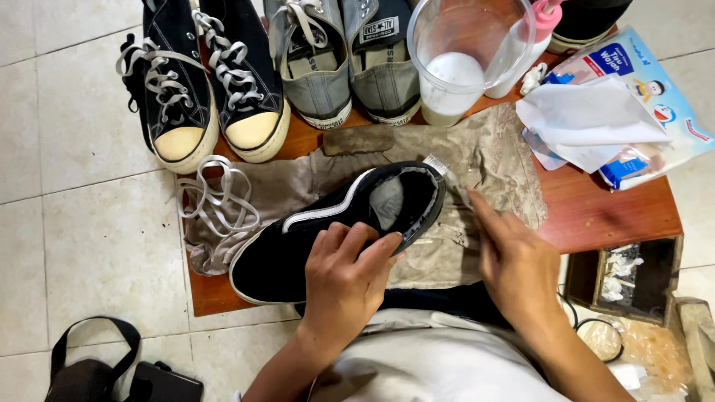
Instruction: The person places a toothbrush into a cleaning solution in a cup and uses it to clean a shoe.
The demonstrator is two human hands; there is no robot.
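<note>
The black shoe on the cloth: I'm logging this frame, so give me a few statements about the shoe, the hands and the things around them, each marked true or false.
1. The left hand grips the black shoe at its side. True.
2. The right hand holds a brush at the shoe's heel. True.
3. The black shoe is fully laced. False: its loose white laces lie beside it on the cloth.
4. The clear plastic cup is empty. False: white liquid sits in its bottom.
5. Two grey sneakers stand behind the cloth. True.
</note>
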